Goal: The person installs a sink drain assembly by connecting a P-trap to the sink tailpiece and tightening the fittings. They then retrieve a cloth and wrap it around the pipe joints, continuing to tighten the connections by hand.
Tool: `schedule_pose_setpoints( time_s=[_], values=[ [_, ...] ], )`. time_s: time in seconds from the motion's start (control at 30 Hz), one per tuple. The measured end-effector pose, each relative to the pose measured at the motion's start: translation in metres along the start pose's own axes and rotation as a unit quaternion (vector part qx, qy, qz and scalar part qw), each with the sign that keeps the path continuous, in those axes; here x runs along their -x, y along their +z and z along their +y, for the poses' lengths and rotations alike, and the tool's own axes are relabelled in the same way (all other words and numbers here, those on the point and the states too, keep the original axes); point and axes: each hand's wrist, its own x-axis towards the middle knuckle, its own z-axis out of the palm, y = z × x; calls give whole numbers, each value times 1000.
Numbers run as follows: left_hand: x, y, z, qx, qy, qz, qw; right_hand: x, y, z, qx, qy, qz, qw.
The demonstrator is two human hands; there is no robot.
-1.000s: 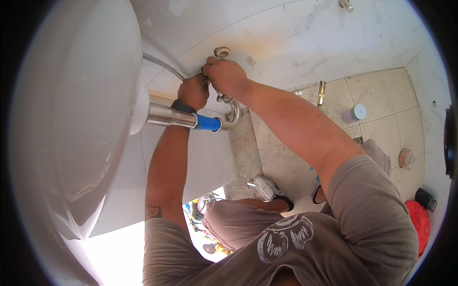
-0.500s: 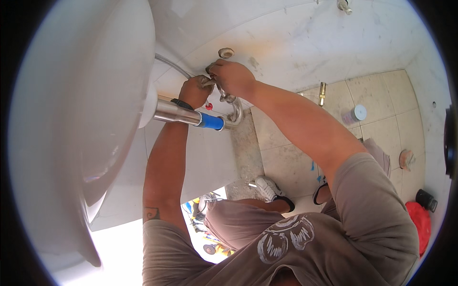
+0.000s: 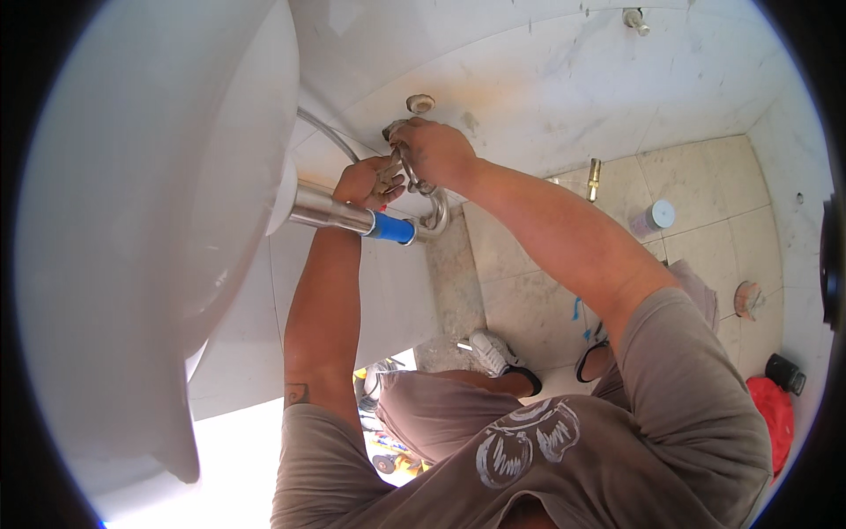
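Observation:
A shiny metal drain pipe (image 3: 328, 212) with a blue sleeve (image 3: 390, 227) runs out from the white basin (image 3: 203, 220) and curves through a U-bend (image 3: 438, 216) up toward the wall. My right hand (image 3: 434, 152) is closed around the upper end of this pipe, close to the wall; a greyish piece at its fingertips is too small to make out. Just left of the pipe, my left hand (image 3: 374, 181) has its palm partly turned up and its fingers loosely apart, nearly touching the metal. Its wrist passes behind the straight pipe section.
Above my right hand is a round wall fitting (image 3: 420, 103). A flexible hose (image 3: 328, 132) hangs by the basin. On the tiled floor are a brass-coloured fitting (image 3: 594, 179), a lidded can (image 3: 654, 217) and a red cloth or bag (image 3: 772, 423). A tap (image 3: 635, 21) juts from the wall.
My left hand has let go near the pipe's upper end; its fingers have loosened and dropped slightly. The right hand stays at the pipe. The view has shifted a little.

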Motion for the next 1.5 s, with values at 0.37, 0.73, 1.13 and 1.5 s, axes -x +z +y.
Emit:
schedule_pose_setpoints(
  time_s=[0.37,0.73,1.13,1.5],
  values=[
    [10,17,-8,-118,219,105,963,2,6,5,-6,-13,38,999],
    [-8,-31,5,-390,85,-25,916,-23,-5,-17,94,-90,-61,990],
    [4,-7,-10,-299,222,182,910,-59,-13,-22,173,-85,-235,953],
    [3,-9,-29,-344,383,208,832,-72,8,-13,162,-69,-273,946]
  ],
)
